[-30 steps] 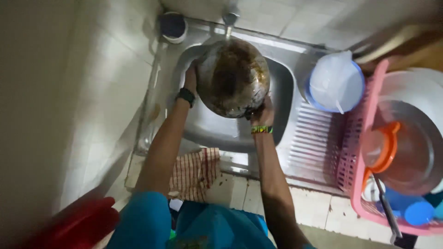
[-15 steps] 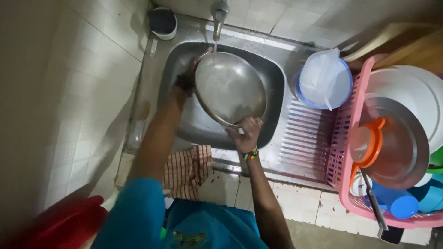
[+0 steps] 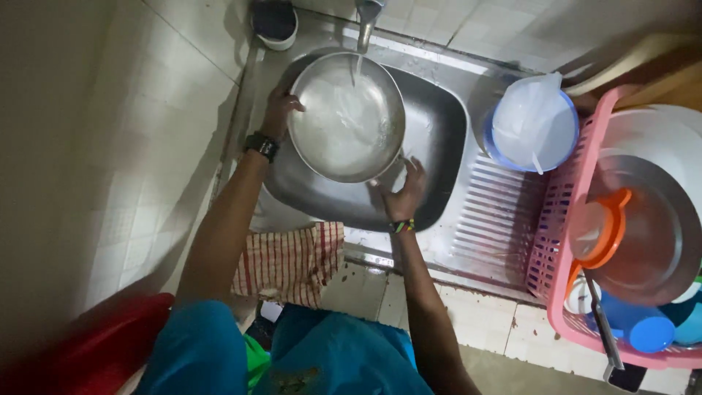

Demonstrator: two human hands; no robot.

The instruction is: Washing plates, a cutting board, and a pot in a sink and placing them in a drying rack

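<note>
Rinsing position at a steel sink [image 3: 439, 139], seen from above. We see a round steel pan [image 3: 345, 117] held tilted inside the basin, its open face turned up toward the tap [image 3: 365, 14] so that the falling stream [image 3: 357, 66] lands on the inner surface; the tilt, we judge, lets water sheet across the metal and run off the lower edge. The left hand [image 3: 279, 108], a dark watch at its wrist, curls its fingers over the far-left rim. The right hand [image 3: 404, 192], wearing a beaded band at the wrist, presses partly spread fingers against the lower-right rim. Both hands thus grip the pan at opposite edges, which steadies it and leaves the middle free for the water.

A red-and-white striped cloth [image 3: 291, 262] hangs over the front edge of the sink, near the person's body. On the ribbed drainboard [image 3: 490, 212] to the right stands a blue-rimmed bowl [image 3: 532, 124] with a pale translucent cover or container resting in it; we cannot tell which. Just beside it, a pink dish rack [image 3: 563, 219] holds a large metal lid with an orange knob [image 3: 636, 227], white plates and blue cups, presumably draining. A small dark container [image 3: 275, 22] sits at the back left corner on the tiled bench [image 3: 146, 146]. A red object [image 3: 110, 344] lies low at the left; its kind is unclear.
</note>
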